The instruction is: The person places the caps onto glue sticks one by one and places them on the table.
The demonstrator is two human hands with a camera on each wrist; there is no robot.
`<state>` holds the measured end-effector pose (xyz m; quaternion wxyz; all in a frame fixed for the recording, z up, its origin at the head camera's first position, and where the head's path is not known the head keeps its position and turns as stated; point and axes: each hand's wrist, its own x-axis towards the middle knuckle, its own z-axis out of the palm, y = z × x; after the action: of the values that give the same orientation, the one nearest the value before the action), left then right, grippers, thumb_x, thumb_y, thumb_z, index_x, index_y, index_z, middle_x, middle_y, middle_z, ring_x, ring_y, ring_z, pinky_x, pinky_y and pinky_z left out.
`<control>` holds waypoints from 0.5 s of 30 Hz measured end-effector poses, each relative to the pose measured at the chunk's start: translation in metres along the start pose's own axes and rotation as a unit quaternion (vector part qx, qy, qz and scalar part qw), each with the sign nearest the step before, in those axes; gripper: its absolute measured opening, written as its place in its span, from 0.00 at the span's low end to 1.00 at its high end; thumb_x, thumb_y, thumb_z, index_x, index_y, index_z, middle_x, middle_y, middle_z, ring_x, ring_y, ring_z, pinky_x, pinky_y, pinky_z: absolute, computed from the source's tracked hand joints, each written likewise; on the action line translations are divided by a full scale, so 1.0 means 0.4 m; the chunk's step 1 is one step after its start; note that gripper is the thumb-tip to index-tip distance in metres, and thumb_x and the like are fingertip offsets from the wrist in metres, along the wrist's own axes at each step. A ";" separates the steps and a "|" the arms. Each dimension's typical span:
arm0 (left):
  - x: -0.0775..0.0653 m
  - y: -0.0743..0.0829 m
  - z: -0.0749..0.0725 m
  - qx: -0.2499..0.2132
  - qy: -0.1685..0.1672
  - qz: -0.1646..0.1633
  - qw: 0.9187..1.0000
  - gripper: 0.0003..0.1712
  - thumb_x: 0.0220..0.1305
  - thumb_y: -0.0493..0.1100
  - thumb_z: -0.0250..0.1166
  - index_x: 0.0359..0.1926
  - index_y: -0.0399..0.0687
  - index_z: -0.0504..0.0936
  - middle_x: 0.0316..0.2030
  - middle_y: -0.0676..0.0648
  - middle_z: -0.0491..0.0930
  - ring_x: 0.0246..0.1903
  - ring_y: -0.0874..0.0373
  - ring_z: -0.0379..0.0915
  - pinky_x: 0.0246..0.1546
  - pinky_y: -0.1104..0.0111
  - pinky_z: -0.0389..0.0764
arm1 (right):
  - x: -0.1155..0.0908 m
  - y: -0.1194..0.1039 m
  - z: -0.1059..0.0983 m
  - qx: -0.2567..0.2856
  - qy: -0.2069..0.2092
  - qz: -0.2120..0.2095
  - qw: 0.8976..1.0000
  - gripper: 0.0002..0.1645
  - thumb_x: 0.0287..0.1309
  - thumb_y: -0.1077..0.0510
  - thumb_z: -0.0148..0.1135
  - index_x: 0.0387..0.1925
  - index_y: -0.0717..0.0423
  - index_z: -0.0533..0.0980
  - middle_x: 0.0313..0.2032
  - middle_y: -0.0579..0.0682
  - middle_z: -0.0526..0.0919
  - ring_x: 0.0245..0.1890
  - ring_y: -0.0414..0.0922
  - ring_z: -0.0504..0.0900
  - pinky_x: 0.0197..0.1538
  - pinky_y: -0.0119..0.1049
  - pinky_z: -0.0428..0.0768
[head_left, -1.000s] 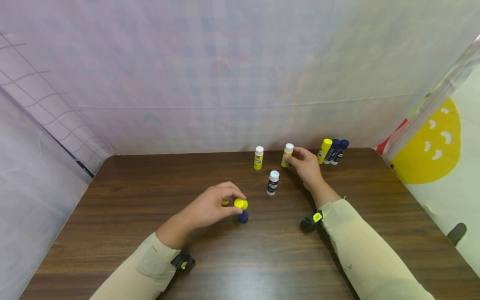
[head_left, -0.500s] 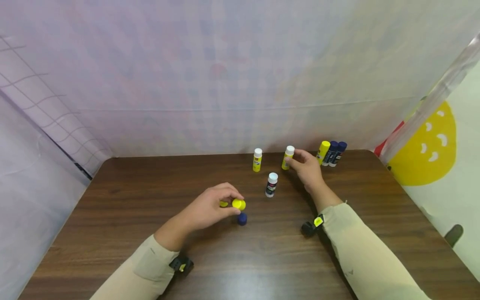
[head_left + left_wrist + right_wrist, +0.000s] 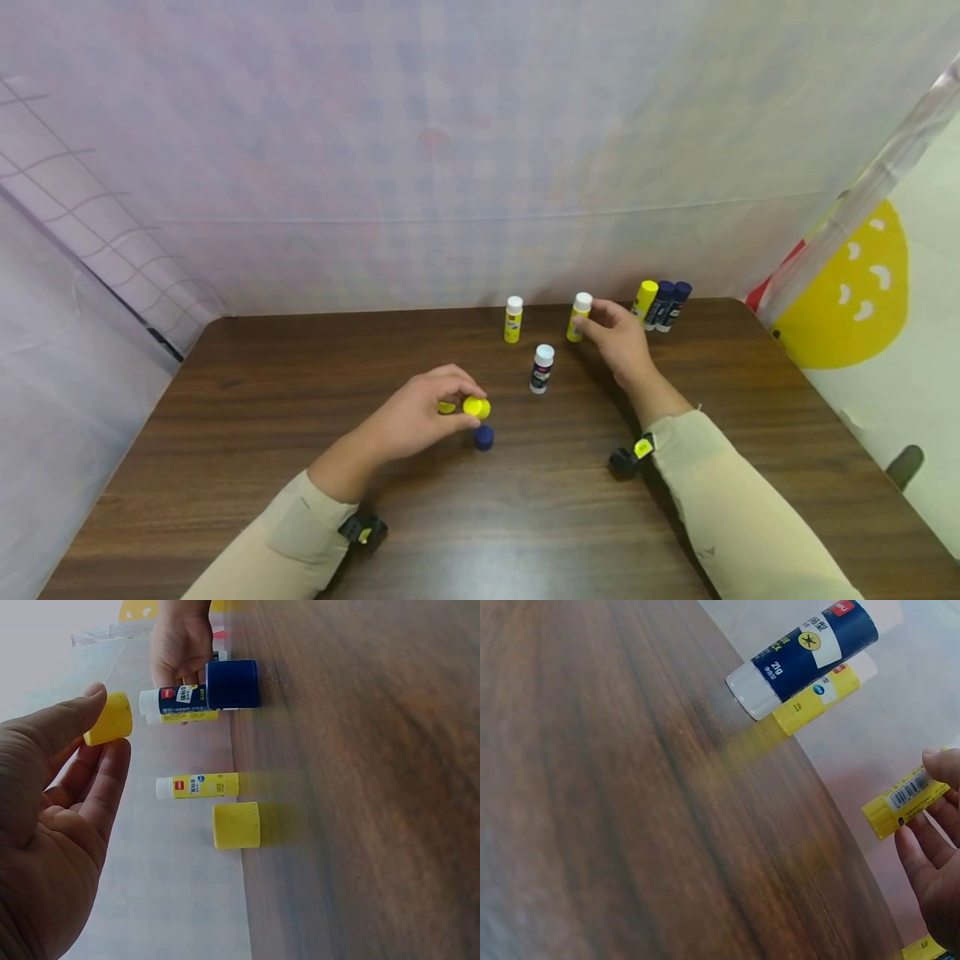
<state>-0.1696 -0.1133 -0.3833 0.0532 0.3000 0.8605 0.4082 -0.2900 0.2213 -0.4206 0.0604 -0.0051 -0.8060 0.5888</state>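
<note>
My left hand [image 3: 420, 417] pinches a yellow cap [image 3: 112, 718] between thumb and fingertips, held above the table. Below it, a second yellow cap [image 3: 236, 825] and a dark blue cap [image 3: 232, 684] stand on the tabletop. At the back, my right hand [image 3: 618, 342] grips an uncapped yellow glue stick [image 3: 578, 318] with a white top; its barcode faces the right wrist camera. Whether its base touches the table I cannot tell. Left of it stands another uncapped yellow glue stick [image 3: 512, 322]. A dark blue uncapped glue stick [image 3: 542, 369] stands nearer, between the hands.
Right of my right hand, a capped yellow glue stick [image 3: 645, 302] and two capped dark blue glue sticks [image 3: 663, 305] stand in a close row. A pale patterned curtain [image 3: 375, 183] hangs behind the back edge of the brown wooden table [image 3: 525, 517].
My right hand has shifted slightly to the right with the yellow glue stick, widening its distance from the other uncapped yellow one. The left hand stays in place with the yellow cap.
</note>
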 end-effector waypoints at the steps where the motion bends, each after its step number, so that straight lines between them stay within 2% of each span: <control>1: 0.000 0.000 0.000 -0.001 0.000 -0.001 1.000 0.15 0.66 0.40 0.73 0.54 0.49 0.86 0.51 0.52 0.81 0.49 0.59 0.80 0.54 0.59 0.87 | -0.001 0.000 -0.001 0.000 0.000 0.000 1.000 0.32 0.68 0.53 0.69 0.67 0.65 0.73 0.65 0.64 0.79 0.55 0.39 0.77 0.54 0.23 0.75; 6: -0.001 0.002 0.000 -0.003 0.001 -0.005 1.000 0.15 0.66 0.39 0.73 0.54 0.49 0.86 0.51 0.53 0.81 0.50 0.59 0.80 0.54 0.60 0.87 | 0.000 0.002 -0.005 -0.004 0.002 -0.003 1.000 0.32 0.68 0.53 0.69 0.66 0.65 0.74 0.64 0.64 0.79 0.53 0.38 0.77 0.54 0.24 0.76; 15: 0.000 0.005 -0.002 -0.006 0.005 -0.002 1.000 0.15 0.66 0.39 0.73 0.53 0.47 0.86 0.51 0.51 0.81 0.49 0.58 0.81 0.53 0.60 0.88 | -0.003 -0.010 -0.010 -0.011 -0.010 -0.016 1.000 0.32 0.68 0.51 0.70 0.66 0.63 0.75 0.64 0.62 0.80 0.57 0.43 0.78 0.58 0.27 0.76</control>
<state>-0.1689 -0.1129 -0.3813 0.0518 0.2958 0.8591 0.4144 -0.2883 0.2239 -0.4158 0.0619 0.0133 -0.8130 0.5788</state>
